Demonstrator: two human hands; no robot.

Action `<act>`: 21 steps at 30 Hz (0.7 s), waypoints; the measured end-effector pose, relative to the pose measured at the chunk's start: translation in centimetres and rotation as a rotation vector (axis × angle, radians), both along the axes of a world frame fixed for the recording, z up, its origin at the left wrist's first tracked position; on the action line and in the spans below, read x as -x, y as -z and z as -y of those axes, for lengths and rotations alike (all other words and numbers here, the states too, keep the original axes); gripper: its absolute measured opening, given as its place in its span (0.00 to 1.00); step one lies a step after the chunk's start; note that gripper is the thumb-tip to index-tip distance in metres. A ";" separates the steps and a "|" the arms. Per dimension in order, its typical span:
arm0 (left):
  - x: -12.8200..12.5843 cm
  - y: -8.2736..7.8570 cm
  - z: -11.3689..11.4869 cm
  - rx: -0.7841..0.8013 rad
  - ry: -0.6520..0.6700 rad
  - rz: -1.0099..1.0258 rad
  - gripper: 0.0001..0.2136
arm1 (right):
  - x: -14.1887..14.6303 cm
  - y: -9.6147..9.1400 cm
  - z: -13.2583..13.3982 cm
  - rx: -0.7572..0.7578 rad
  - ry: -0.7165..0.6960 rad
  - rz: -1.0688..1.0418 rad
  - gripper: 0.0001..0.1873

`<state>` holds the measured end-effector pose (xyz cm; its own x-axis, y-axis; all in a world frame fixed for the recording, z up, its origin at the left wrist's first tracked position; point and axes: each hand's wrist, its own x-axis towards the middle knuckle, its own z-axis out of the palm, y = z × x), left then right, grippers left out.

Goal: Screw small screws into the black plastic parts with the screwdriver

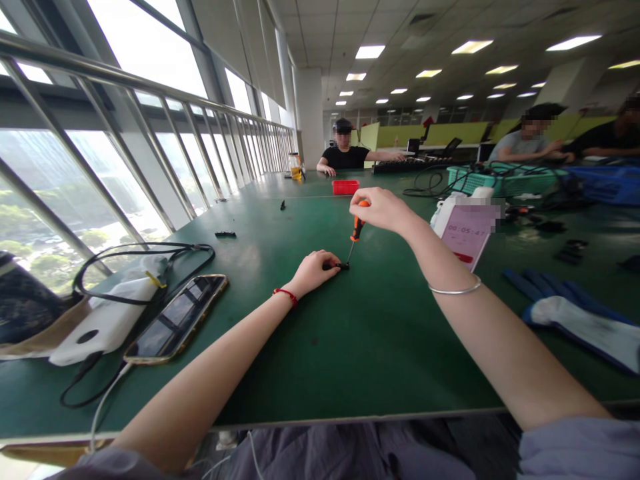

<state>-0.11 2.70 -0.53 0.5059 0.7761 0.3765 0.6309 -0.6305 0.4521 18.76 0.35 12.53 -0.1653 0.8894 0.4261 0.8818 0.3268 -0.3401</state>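
My right hand [381, 209] is closed round the top of an orange-handled screwdriver [356, 230], held nearly upright. Its metal tip rests on a small black part [340, 266] lying on the green table [350, 333]. My left hand [314, 270] is pinched on that black part and presses it to the table. A red string circles my left wrist and a silver bangle my right forearm.
A phone [177, 319], a white power bank [107, 320] and black cables lie at the left. A timer [467, 230] and blue-and-white gloves [575, 313] lie at the right. A red tray [345, 187] and small black parts [225, 234] sit farther off. Other people sit at the far end.
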 end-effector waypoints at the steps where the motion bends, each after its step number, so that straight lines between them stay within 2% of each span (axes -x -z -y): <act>1: 0.0 0.0 0.0 0.001 0.000 -0.001 0.08 | 0.0 0.0 0.0 0.003 0.004 -0.002 0.13; 7: -0.1 -0.1 0.1 0.005 -0.005 0.000 0.07 | -0.1 -0.3 0.2 0.063 0.026 0.005 0.25; 11: 0.0 0.0 0.0 0.003 -0.005 -0.001 0.08 | -0.3 -0.3 -0.1 0.025 -0.008 0.010 0.14; 14: 0.0 0.0 0.0 0.005 -0.003 -0.003 0.08 | -0.4 -0.1 -0.3 0.066 -0.015 -0.006 0.17; 17: 0.0 -0.2 0.1 0.010 -0.004 -0.002 0.08 | -0.3 0.1 -0.3 0.070 0.018 0.023 0.25; 18: -0.1 -0.2 0.1 0.010 -0.006 -0.001 0.08 | -0.2 0.1 -0.3 0.052 0.020 0.030 0.24; 21: -0.1 -0.2 0.1 0.006 -0.003 -0.003 0.08 | -0.1 0.1 -0.2 0.010 -0.002 0.011 0.14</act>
